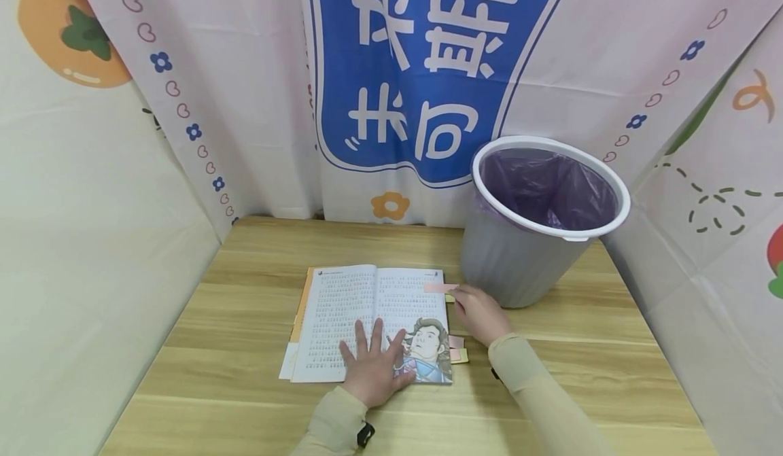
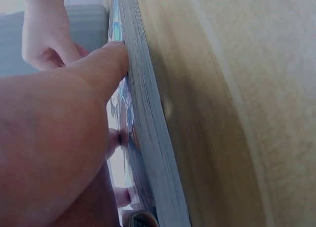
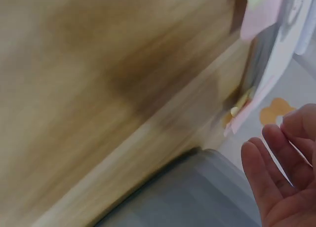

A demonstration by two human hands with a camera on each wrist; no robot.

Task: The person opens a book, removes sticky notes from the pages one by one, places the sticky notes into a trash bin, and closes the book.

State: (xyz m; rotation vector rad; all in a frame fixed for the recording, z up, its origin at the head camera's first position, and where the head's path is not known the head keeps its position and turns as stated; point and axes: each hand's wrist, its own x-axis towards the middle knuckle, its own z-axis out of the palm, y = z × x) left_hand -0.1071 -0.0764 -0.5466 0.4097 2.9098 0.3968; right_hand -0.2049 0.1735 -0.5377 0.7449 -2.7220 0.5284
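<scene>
An open book [image 1: 339,306] lies on the wooden table, with printed text and a drawn figure on its right page. My left hand [image 1: 372,374] rests on the lower pages with its fingers spread. In the left wrist view its thumb [image 2: 106,64] lies at the book's page edge [image 2: 148,103]. A pink sticky tab [image 1: 437,287] reaches past the right page's edge. My right hand [image 1: 480,313] is beside that tab's outer end. In the right wrist view, the right fingers [image 3: 276,168] are loosely bent, and a gap shows between them and the pink tab [image 3: 249,111].
More pink and yellow tabs [image 1: 457,354] stick out at the book's lower right. A grey bin [image 1: 520,259] with a purple liner stands right behind my right hand. Patterned cloth [image 1: 269,136] hangs behind the table [image 1: 214,347] and at both sides.
</scene>
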